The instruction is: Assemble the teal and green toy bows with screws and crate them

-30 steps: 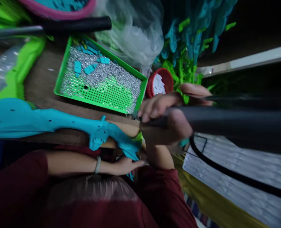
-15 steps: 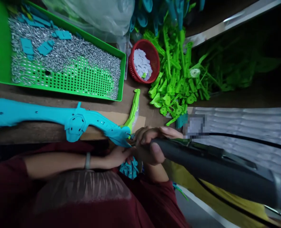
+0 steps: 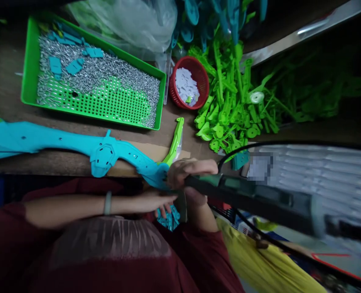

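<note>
- The right hand point(image 3: 192, 169) grasps a thick black cylindrical tool point(image 3: 244, 199), fingers wrapped about its narrower end; the tool slants down toward the right.
- The left hand point(image 3: 156, 200), with a pale bracelet point(image 3: 107, 203) at its wrist, is just below the tool's narrow end and partly in front of a cluster of small blue parts point(image 3: 170, 219); whether its fingers grip anything, I cannot tell.
- A long blue piece point(image 3: 70, 139) lies along the near edge of the worktop point(image 3: 11, 81), its right end just beside the right hand; whether they touch is unclear.
- Near that end lies a thin lime-green piece point(image 3: 176, 142).
- Beyond the blue piece stands a green tray point(image 3: 30, 65) of small metal pins point(image 3: 122, 73), with several flat blue pieces point(image 3: 75, 66) on top.
- Right of the tray, a red basket point(image 3: 203, 81) holds white pieces point(image 3: 185, 85), beside a heap of lime-green parts point(image 3: 229, 93).
</note>
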Action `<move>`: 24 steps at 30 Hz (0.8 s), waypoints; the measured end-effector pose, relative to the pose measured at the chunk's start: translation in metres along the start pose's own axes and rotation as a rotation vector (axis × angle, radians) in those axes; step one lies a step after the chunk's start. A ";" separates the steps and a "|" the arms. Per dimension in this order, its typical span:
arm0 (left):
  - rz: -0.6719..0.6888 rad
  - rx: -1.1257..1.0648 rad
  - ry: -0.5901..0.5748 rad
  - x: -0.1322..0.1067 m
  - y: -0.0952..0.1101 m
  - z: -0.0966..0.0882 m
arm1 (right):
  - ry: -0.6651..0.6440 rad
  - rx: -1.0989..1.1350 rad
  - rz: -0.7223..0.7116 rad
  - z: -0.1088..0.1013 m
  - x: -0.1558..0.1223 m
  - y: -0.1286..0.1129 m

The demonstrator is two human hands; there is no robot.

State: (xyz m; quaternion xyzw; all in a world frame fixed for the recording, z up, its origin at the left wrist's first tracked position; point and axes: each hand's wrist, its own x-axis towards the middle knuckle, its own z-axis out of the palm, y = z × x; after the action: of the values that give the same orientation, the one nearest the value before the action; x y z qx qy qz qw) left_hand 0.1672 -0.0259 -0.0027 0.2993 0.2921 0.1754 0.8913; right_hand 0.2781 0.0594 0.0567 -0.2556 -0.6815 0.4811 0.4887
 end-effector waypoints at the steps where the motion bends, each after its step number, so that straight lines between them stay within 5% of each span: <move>1: 0.000 0.088 -0.062 -0.011 0.009 -0.003 | 0.014 0.002 0.011 -0.004 0.004 -0.006; 3: 0.090 0.380 -0.096 -0.035 0.036 -0.011 | 0.108 -0.005 -0.003 -0.011 0.014 -0.018; 6: 0.479 0.740 0.327 -0.057 0.091 -0.031 | 0.186 0.026 -0.108 -0.008 0.039 -0.030; 9: 0.731 0.988 0.417 -0.054 0.144 -0.059 | 0.243 0.109 -0.168 0.011 0.076 -0.024; 11: 0.751 1.259 0.383 -0.051 0.172 -0.084 | 0.306 0.167 -0.218 0.027 0.101 -0.013; 16: 0.635 2.076 0.635 -0.053 0.214 -0.142 | 0.512 0.144 -0.263 0.038 0.138 0.013; 19: 0.701 2.290 0.336 -0.038 0.225 -0.159 | 0.619 0.144 -0.209 0.031 0.141 0.018; 22: 0.801 2.310 -0.037 -0.010 0.229 -0.169 | 0.664 0.157 -0.149 0.025 0.138 0.016; 24: 0.893 2.292 -0.187 0.007 0.229 -0.173 | 0.684 0.177 -0.144 0.022 0.133 0.012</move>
State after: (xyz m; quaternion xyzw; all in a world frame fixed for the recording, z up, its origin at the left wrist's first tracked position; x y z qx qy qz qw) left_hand 0.0330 0.2260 0.0272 0.9928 0.0844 0.0851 -0.0066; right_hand 0.2043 0.1646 0.1001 -0.3099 -0.4506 0.3894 0.7412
